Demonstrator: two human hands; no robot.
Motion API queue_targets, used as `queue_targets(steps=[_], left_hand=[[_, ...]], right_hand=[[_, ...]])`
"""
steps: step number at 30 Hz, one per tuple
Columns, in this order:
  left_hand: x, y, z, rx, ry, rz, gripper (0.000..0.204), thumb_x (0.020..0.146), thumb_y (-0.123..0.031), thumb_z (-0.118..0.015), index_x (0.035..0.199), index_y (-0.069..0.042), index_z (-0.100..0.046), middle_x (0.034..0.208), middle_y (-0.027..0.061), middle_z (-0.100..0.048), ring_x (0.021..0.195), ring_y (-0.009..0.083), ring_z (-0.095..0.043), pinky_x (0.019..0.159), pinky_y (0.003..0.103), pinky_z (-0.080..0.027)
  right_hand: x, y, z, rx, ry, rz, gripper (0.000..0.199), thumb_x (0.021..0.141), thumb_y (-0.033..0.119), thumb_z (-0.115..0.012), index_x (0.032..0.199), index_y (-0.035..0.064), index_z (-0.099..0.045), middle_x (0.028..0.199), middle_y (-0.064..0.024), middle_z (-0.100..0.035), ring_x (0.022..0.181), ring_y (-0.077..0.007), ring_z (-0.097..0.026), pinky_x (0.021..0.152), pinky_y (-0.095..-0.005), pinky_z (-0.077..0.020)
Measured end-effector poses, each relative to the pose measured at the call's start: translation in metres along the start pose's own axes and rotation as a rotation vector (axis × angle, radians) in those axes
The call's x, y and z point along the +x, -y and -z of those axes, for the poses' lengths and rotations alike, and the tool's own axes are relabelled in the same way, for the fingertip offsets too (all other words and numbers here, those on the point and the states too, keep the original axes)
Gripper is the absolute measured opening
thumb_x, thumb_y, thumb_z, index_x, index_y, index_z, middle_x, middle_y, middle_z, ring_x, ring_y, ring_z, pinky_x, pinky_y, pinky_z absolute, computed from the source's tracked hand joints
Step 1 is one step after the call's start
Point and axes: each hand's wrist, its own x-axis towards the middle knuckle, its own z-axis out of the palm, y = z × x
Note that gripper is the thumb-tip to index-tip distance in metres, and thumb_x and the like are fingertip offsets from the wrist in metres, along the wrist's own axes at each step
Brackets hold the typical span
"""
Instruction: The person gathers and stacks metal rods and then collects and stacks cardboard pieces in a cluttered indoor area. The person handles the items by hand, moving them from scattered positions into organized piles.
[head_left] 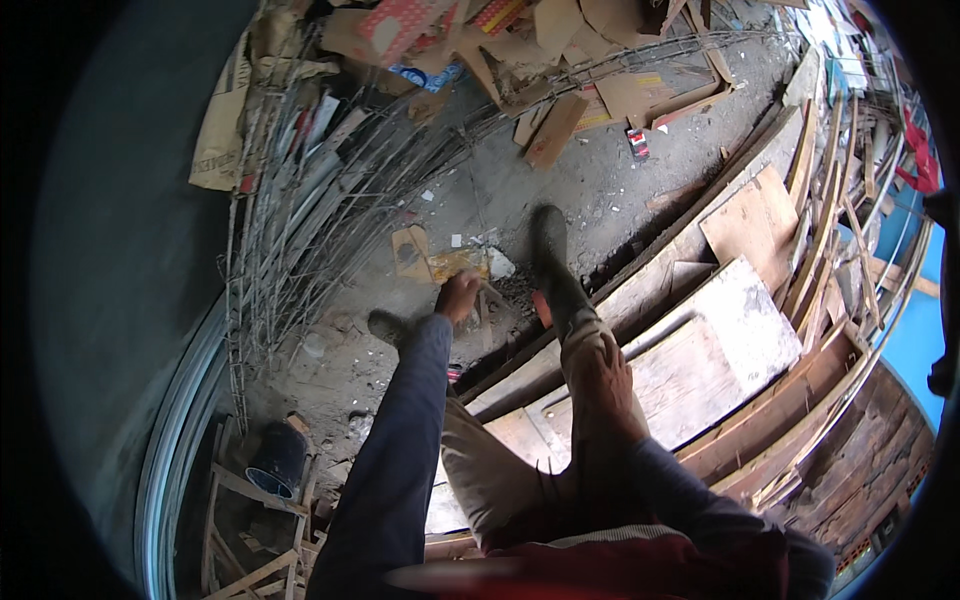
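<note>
Right hand (607,388): laid flat upon a trousered knee (583,336). Left hand (459,298): set apart, near a yellowish scrap (460,264); whether anything is gripped cannot be told.

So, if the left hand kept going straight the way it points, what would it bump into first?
Probably the yellowish scrap on the floor, just ahead of the left hand, though the hand's height above it is hard to tell.
</note>
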Motion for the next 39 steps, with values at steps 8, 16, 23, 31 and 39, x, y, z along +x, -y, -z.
queue_targets(steps=[8, 16, 23, 31, 39], left_hand=[[0.231, -0.032, -0.061, -0.052, -0.573, 0.377, 0.077, 0.097, -0.044, -0.067, 0.146, 0.012, -0.045, 0.149, 0.0328, -0.052, 0.138, 0.0425, -0.052, 0.113, 0.043, -0.043], [0.222, -0.038, -0.061, -0.253, -0.581, 0.177, 0.063, 0.109, -0.050, -0.042, 0.108, 0.008, -0.067, 0.094, 0.0295, -0.068, 0.091, 0.0479, -0.064, 0.085, 0.051, -0.048], [0.127, -0.078, -0.065, -0.085, -0.401, 0.384, 0.063, 0.113, -0.042, -0.030, 0.113, 0.010, -0.067, 0.110, 0.0344, -0.068, 0.106, 0.0511, -0.063, 0.092, 0.054, -0.049], [0.023, -0.090, -0.075, 0.119, -0.244, 0.184, 0.041, 0.110, -0.022, -0.034, 0.111, 0.008, -0.062, 0.104, 0.0335, -0.066, 0.107, 0.0505, -0.063, 0.091, 0.056, -0.050], [-0.080, -0.138, -0.021, 0.165, -0.179, 0.272, 0.046, 0.111, -0.036, -0.041, 0.108, 0.003, -0.065, 0.098, 0.0315, -0.068, 0.098, 0.0525, -0.064, 0.084, 0.056, -0.049]], right_hand=[[0.026, -0.040, 0.048, 0.055, 0.097, -0.051, 0.049, 0.092, 0.024, -0.062, 0.139, 0.0114, -0.058, 0.153, -0.0152, -0.048, 0.136, -0.0352, -0.048, 0.100, -0.0496, -0.0428], [0.044, -0.043, 0.075, 0.165, 0.071, -0.046, 0.042, 0.090, 0.024, -0.068, 0.129, 0.0104, -0.063, 0.138, -0.0125, -0.058, 0.126, -0.0347, -0.055, 0.093, -0.0497, -0.0425], [0.030, -0.042, 0.062, 0.211, 0.037, -0.033, 0.037, 0.091, 0.025, -0.066, 0.126, 0.0126, -0.063, 0.138, -0.0113, -0.057, 0.127, -0.0351, -0.053, 0.092, -0.0507, -0.0425], [0.015, -0.039, 0.041, 0.184, 0.062, -0.017, 0.040, 0.090, 0.024, -0.067, 0.128, 0.0143, -0.062, 0.140, -0.0122, -0.056, 0.129, -0.0357, -0.052, 0.094, -0.0506, -0.0432], [0.012, -0.032, 0.035, 0.297, -0.075, -0.039, 0.038, 0.093, 0.023, -0.066, 0.127, 0.0086, -0.062, 0.134, -0.0168, -0.062, 0.119, -0.0390, -0.059, 0.092, -0.0500, -0.0476]])
